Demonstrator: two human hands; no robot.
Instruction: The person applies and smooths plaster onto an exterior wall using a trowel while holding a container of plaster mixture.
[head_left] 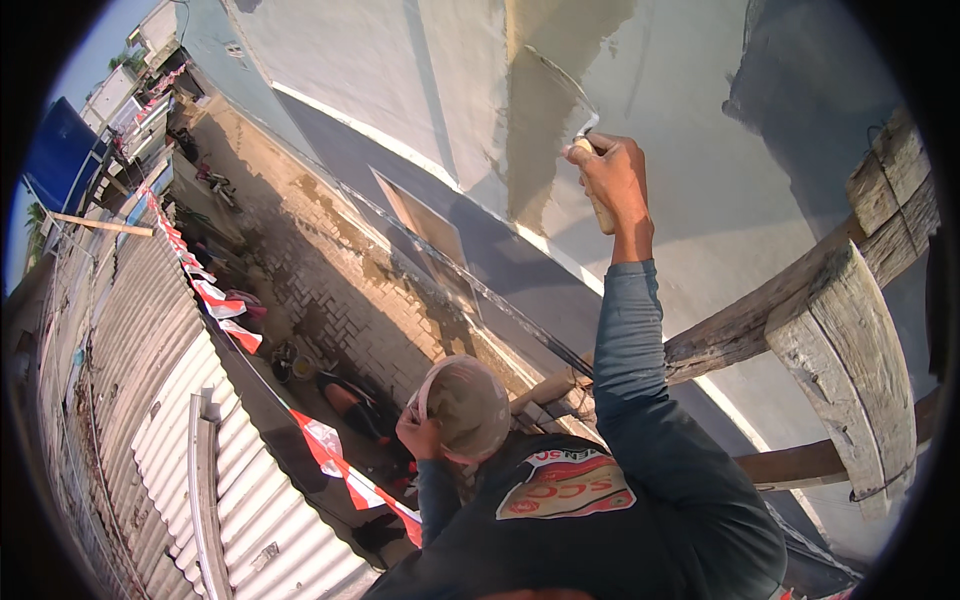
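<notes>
My right hand (615,180) is raised against the grey wall (690,150), its fingers wrapped round the wooden handle of a trowel (586,122). The trowel's thin blade lies along a darker, wet-looking patch of plaster (540,125). Low at my left side, my left hand (420,433) grips the rim of a round bucket (463,405). The bucket is tilted so its inside shows, smeared with grey mix. How much mix it holds, I cannot tell.
Weathered timber beams (740,315) and an upright wooden block (850,370) stand at my right. Far below runs a paved alley (330,250). A corrugated roof (200,440) and red-and-white bunting (325,450) lie to the left, with a blue tank (62,155) farther off.
</notes>
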